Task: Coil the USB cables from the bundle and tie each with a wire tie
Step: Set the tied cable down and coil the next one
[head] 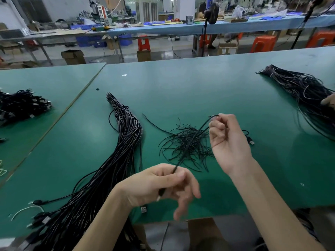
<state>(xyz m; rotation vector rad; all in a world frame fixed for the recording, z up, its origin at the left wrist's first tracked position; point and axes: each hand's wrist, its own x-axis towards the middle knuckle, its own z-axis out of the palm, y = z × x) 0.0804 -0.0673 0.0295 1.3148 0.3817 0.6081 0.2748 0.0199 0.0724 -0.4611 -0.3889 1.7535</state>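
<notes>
Cable: one black cable [192, 140] hung in the air over the table's near-mid part, stretched betw. both hands, rising from L hand up to R hand's fingertips, where it bent over.
Left hand: the left hand [159, 185], low & near the table's front edge, pinched the cable's lower end betw. thumb & forefinger; dark plug end poked out under the palm. Other fingers spread apart & loose, blurred.
Right hand: the right hand [226, 140], higher & further out, palm twd. the wearer, fingers curled in, tips clamped on the cable's bend.
Wire ties: a loose heap of short black wire ties [186, 147] lay on the table right under the stretched cable, betw. the hands.
Bundle: the long black bundle [125, 142] lay left of the ties, tied w/ a pale band near its far end, plugs fanned out at the near-left corner.
USB plug: a USB plug [251, 142] lay just right of the R hand, its lead running behind that hand; couldn't tell if same cable.
Table: green table [181, 87].
Further out: a second bundle [304, 93] at far right w/ another person's hand [329, 102] on it; a heap of black cables [20, 105] on the left table.
Background: orange stools [264, 43] & benches beyond.
</notes>
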